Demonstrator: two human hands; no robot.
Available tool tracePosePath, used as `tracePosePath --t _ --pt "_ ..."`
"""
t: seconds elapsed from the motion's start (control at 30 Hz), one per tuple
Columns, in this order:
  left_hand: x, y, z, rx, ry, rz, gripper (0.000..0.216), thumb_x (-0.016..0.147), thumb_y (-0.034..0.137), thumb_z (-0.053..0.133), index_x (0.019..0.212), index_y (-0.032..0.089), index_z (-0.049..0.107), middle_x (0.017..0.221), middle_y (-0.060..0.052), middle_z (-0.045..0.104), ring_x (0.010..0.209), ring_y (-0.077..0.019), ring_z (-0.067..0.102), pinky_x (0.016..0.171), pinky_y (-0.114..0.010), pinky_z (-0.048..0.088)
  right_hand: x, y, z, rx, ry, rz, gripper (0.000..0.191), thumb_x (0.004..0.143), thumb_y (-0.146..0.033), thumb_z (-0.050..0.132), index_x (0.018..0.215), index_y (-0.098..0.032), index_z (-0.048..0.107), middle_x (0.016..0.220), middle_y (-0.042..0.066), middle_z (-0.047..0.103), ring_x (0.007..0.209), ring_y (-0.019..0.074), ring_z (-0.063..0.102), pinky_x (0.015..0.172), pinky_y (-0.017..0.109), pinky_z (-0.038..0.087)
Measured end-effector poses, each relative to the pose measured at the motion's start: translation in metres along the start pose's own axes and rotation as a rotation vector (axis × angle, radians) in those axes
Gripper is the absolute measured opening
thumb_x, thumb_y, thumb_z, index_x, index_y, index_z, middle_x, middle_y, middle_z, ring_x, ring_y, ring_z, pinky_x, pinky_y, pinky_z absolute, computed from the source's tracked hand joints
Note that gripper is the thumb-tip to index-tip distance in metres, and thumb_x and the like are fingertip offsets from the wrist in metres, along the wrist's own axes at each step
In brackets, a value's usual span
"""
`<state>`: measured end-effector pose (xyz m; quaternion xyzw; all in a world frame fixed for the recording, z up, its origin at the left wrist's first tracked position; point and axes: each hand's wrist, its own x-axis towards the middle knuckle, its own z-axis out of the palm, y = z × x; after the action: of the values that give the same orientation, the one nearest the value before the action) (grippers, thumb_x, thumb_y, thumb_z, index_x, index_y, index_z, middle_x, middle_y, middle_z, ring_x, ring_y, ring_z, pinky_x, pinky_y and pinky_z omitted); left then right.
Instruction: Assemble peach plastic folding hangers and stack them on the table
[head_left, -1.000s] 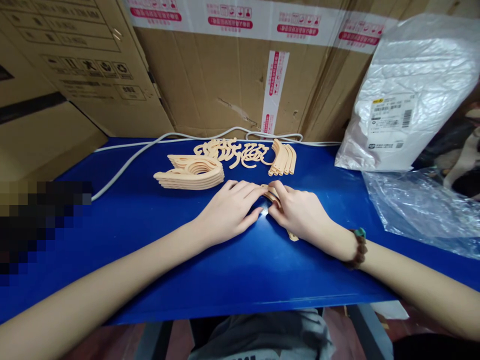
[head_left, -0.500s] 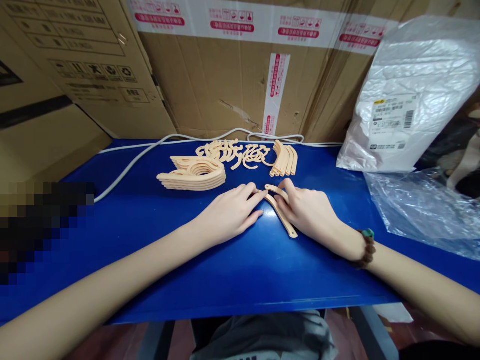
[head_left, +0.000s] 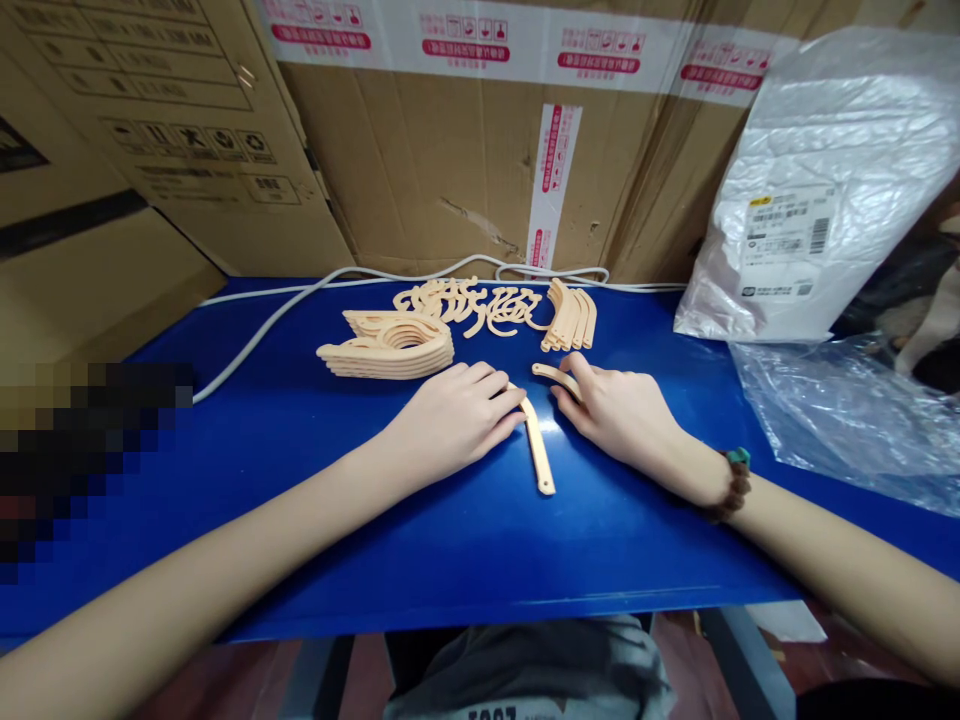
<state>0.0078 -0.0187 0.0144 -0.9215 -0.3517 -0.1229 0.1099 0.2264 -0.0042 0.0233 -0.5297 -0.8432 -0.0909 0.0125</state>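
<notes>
Left hand touching peach strip; carton tape red print illegible

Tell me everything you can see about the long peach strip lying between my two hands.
The strip is a thin, flat, slightly bowed piece in pale peach. It looks like plastic or cut board, and its near end is rounded. It lies flat on the blue table, running from under the fingers of the left hand, which cover its far end, back toward the person. The right hand lies beside it and appears not to touch it.
</notes>
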Motion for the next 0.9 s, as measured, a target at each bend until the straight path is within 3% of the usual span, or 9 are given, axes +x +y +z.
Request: tracePosePath --t 0.2,0.5,0.9 --pt "-0.002 -0.002 0.001 -0.115 0.037 -0.036 0.035 0.102 0.034 0.039 0.106 0.016 0.068 0.105 -0.008 0.070 0.095 -0.0215 0.063 0.082 -0.034 0.048 0.002 0.003 0.000 -0.009 -0.009 -0.118 0.028 0.099 -0.039 0.034 0.105 -0.019 0.054 0.088 0.007 0.073 0.067 0.0214 0.067 0.051 0.029 0.019" --pt "-0.002 -0.001 0.001 -0.222 -0.004 -0.049 0.028 0.100 0.034 0.044 0.102 0.016 0.065 0.105 -0.007 0.068 0.099 -0.0216 0.062 0.086 -0.034 0.048 0.004 0.008 -0.004 -0.004 -0.038 -0.216 0.029 0.100 -0.037 0.034 0.103 -0.018 0.055 0.087 0.006 0.072 0.065 0.0182 0.065 0.052 0.028 0.021" --pt "-0.005 -0.004 0.008 -0.302 0.089 0.018 0.022 0.098 0.029 0.047 0.091 0.017 0.064 0.094 -0.006 0.071 0.091 -0.0190 0.065 0.080 -0.030 0.047 0.002 0.016 -0.007 0.010 -0.080 -0.298 0.029 0.097 -0.026 0.039 0.119 -0.017 0.055 0.097 0.007 0.071 0.076 0.0195 0.067 0.057 0.028 0.032"
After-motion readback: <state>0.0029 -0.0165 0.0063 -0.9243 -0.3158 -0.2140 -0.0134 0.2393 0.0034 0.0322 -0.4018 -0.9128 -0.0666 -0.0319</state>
